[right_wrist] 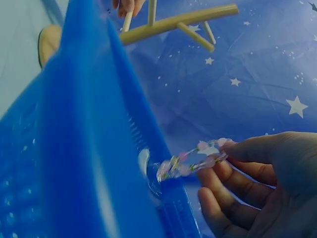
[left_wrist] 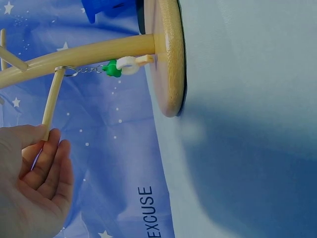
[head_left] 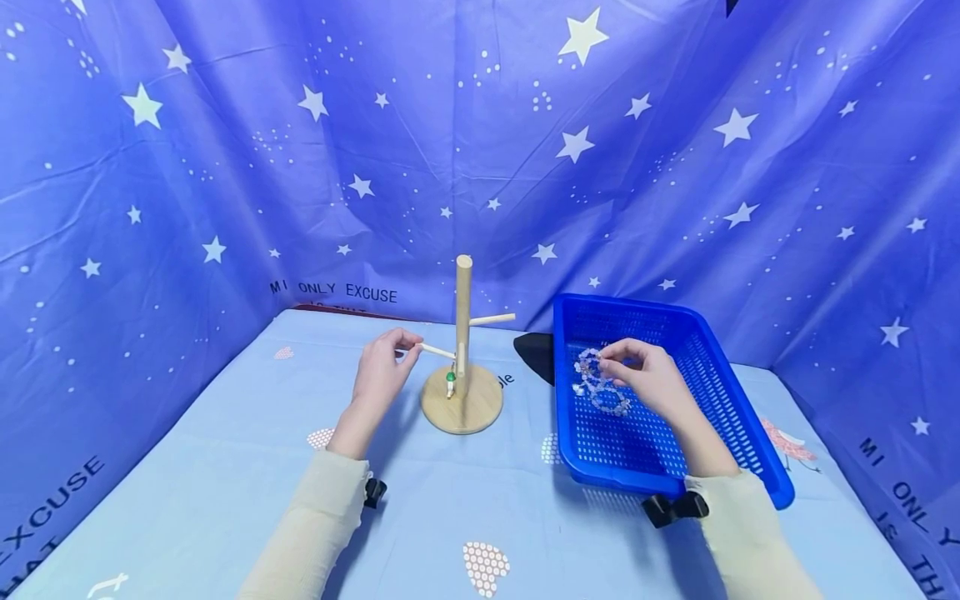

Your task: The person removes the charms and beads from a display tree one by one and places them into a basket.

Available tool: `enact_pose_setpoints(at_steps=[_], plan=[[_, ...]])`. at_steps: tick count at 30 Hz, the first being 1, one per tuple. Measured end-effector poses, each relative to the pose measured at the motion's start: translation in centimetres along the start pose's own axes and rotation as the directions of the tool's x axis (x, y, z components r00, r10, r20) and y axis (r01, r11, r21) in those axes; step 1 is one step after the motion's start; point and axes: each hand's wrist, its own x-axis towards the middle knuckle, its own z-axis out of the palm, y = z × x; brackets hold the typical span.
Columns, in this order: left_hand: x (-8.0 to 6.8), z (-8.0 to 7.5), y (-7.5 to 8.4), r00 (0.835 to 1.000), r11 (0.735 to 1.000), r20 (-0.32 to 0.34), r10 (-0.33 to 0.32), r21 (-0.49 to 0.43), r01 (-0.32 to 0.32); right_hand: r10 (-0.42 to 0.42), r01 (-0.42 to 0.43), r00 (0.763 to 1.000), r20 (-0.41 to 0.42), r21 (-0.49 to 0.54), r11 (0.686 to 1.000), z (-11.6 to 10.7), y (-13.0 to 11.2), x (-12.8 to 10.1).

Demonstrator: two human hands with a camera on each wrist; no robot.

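Observation:
A wooden stand with a round base and several side pegs stands upright on the table. My left hand pinches the tip of one peg between thumb and fingers. From that peg, near the post, hangs a keychain with a metal ring, a green piece and a white piece. Over the blue basket, my right hand pinches a bracelet of pink and clear beads by one side. Below it, another beaded bracelet shows in the basket; whether the two touch, I cannot tell.
The perforated basket is right of the stand, its left wall close to the base. A black flat shape lies between them. Behind the table hangs a blue star-patterned curtain. A light blue cloth covers the table.

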Motion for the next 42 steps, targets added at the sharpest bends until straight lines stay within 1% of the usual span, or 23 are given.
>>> enact_pose_setpoints(at_steps=[2, 4, 6, 8, 11, 14, 18, 20, 23, 29, 32, 38, 42], plan=[[0.0, 0.0, 0.0, 1.0, 1.0, -0.001, -0.001, -0.002, 0.001, 0.01, -0.01, 1.0, 0.011, -0.052, 0.999, -0.1, 0.4, 0.0], [0.1, 0.0, 0.0, 1.0, 1.0, -0.004, 0.002, -0.002, -0.002, 0.023, -0.02, 0.999, 0.041, -0.084, 0.996, -0.1, 0.7, 0.0], [0.1, 0.0, 0.0, 1.0, 1.0, -0.006, 0.007, -0.005, -0.007, 0.039, -0.03, 0.996, 0.086, -0.098, 0.995, -0.1, 1.0, 0.0], [0.1, 0.1, 0.0, 1.0, 1.0, -0.007, 0.009, -0.009, -0.009, 0.046, -0.031, 0.988, 0.149, -0.098, 0.995, -0.1, 1.3, 0.0], [0.2, 0.1, 0.0, 1.0, 1.0, -0.007, 0.01, -0.012, -0.01, 0.064, -0.044, 0.962, 0.265, -0.079, 0.996, 0.0, 1.7, 0.0], [0.2, 0.1, 0.0, 1.0, 1.0, -0.008, 0.01, -0.013, -0.01, 0.087, -0.077, 0.923, 0.376, -0.041, 0.996, 0.0, 2.0, 0.0], [0.2, 0.1, 0.1, 1.0, 1.0, -0.009, 0.012, -0.014, -0.012, 0.122, -0.123, 0.879, 0.462, -0.027, 0.992, -0.2, 2.3, 0.0], [0.2, 0.1, 0.0, 1.0, 1.0, -0.009, 0.013, -0.013, -0.013, 0.135, -0.131, 0.871, 0.472, -0.042, 0.991, -0.3, 2.5, 0.0], [0.2, 0.2, 0.0, 1.0, 1.0, -0.012, 0.011, -0.009, -0.011, 0.153, -0.133, 0.877, 0.456, -0.076, 0.988, -0.4, 2.6, -0.1], [0.1, 0.1, 0.0, 1.0, 1.0, -0.008, 0.001, -0.014, -0.001, 0.195, -0.152, 0.903, 0.382, -0.141, 0.978, -0.7, 2.7, -0.2], [0.1, 0.1, 0.0, 1.0, 1.0, -0.005, -0.002, -0.02, 0.002, 0.188, -0.149, 0.91, 0.369, -0.133, 0.98, -0.8, 2.8, -0.3], [0.0, 0.1, -0.1, 1.0, 0.999, -0.006, 0.02, -0.034, -0.02, 0.154, -0.127, 0.914, 0.374, -0.096, 0.987, -0.9, 2.9, -0.5], [-0.1, 0.1, -0.3, 0.999, 0.998, -0.001, 0.037, -0.043, -0.037, 0.133, -0.107, 0.925, 0.356, -0.09, 0.99, -0.9, 2.8, -0.6]])
